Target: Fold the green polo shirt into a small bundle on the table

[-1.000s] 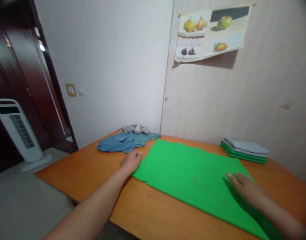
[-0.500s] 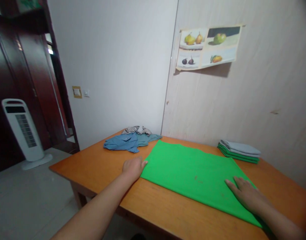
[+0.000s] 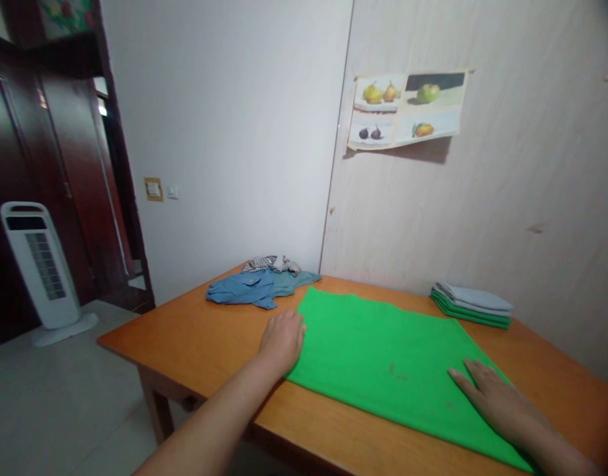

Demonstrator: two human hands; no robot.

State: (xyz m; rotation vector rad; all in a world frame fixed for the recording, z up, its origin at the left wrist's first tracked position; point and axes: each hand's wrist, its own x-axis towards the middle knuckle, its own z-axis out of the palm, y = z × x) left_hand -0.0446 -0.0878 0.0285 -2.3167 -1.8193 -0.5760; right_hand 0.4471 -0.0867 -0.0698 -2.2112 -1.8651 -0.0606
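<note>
A bright green cloth [image 3: 383, 350] lies spread flat on an orange wooden table [image 3: 199, 337]. My left hand [image 3: 282, 338] rests at the cloth's left edge, fingers curled over the border; whether it grips the fabric I cannot tell. My right hand [image 3: 489, 396] lies flat, fingers stretched out, on the cloth's right part near the front edge. A few small dark specks mark the cloth near its middle.
A crumpled heap of blue and striped clothes [image 3: 261, 284] sits at the table's far left corner. A folded stack of grey and green cloths [image 3: 472, 304] lies at the far right by the wall. A white tower fan [image 3: 38, 268] stands on the floor left.
My left hand has slid nearer along the cloth's left edge and now overlaps it. The right hand stays flat on the right part. The camera has tilted up and pulled back.
</note>
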